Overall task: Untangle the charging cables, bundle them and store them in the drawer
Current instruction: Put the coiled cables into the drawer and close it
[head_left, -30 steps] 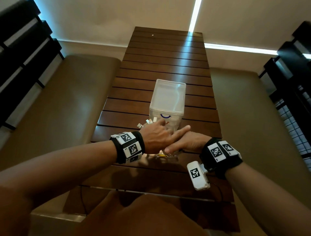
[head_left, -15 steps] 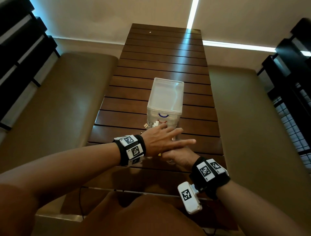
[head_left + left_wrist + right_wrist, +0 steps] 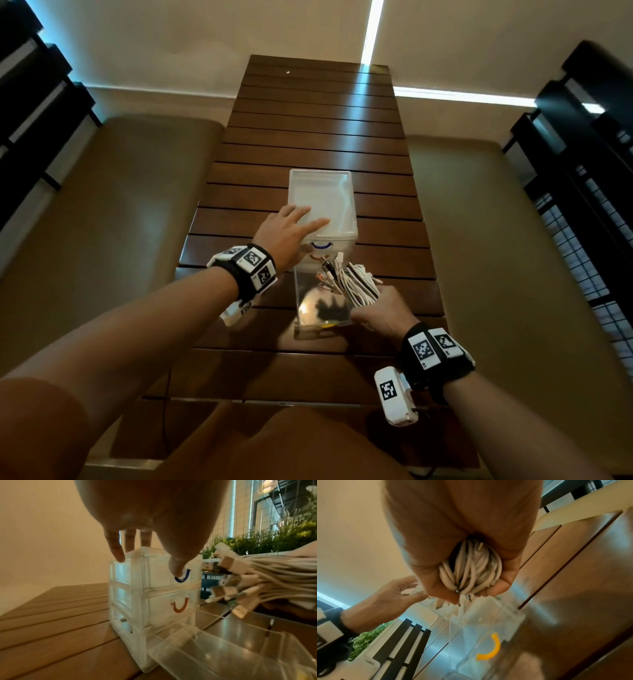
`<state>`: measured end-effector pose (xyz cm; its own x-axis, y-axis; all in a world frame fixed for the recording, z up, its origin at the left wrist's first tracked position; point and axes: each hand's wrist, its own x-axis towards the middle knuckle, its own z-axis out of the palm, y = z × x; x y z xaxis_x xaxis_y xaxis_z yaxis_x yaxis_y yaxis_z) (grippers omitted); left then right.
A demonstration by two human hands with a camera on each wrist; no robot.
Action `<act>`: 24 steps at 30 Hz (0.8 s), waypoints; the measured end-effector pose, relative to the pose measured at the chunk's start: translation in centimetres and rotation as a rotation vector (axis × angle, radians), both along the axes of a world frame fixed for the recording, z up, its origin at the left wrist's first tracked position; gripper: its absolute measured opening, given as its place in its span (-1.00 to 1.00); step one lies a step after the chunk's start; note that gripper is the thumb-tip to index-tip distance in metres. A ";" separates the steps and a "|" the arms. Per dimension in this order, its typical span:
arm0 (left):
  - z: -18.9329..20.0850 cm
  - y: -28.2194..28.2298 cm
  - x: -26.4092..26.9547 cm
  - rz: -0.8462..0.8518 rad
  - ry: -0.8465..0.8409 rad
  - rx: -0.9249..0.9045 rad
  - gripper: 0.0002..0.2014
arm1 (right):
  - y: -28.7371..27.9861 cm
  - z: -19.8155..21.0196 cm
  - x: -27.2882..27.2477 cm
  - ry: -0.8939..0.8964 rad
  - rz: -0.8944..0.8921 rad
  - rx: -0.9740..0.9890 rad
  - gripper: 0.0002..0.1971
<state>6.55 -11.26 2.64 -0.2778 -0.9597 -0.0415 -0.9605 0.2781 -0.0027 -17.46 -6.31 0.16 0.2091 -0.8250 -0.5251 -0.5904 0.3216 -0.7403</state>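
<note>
A clear three-drawer unit [image 3: 337,192] stands mid-table. Its bottom drawer [image 3: 322,310], the one with the yellow handle [image 3: 491,650], is pulled out toward me and looks empty. My left hand [image 3: 289,231] rests flat on the unit's top with straight fingers [image 3: 116,551], and its thumb [image 3: 178,566] touches the front by the blue handle [image 3: 184,576]. My right hand [image 3: 380,308] grips a bundle of white charging cables [image 3: 354,284] beside the open drawer's right edge. The plugs [image 3: 224,563] point toward the unit's front.
The unit sits on a long slatted dark wood table [image 3: 308,120]. Padded benches [image 3: 130,205] run along both sides. Dark slatted frames [image 3: 582,154] stand at the far left and right. The middle drawer with the red handle [image 3: 180,607] is closed.
My hands were together in front of the unit and have now parted. The left moved forward onto the unit's top. The right drew back to the right with the cable bundle.
</note>
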 end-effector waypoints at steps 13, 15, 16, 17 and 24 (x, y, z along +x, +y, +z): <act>0.0 1.0 -1.1 0.009 -0.061 -0.167 -0.43 | 1.2 -2.1 5.1 0.635 0.138 -0.316 -0.69; 0.2 0.9 -1.3 0.011 -0.079 -0.166 -0.43 | 1.2 -2.8 5.8 0.628 0.123 -0.347 -0.69; 0.2 1.0 -1.3 0.013 -0.092 -0.163 -0.42 | 1.2 -2.9 6.0 0.628 0.113 -0.336 -0.69; 0.3 0.9 -1.4 0.014 -0.101 -0.162 -0.42 | 1.2 -3.0 6.0 0.628 0.107 -0.314 -0.69; -0.1 1.2 -1.5 0.020 -0.101 -0.174 -0.44 | 1.9 -3.4 6.3 0.551 0.072 -0.152 -0.76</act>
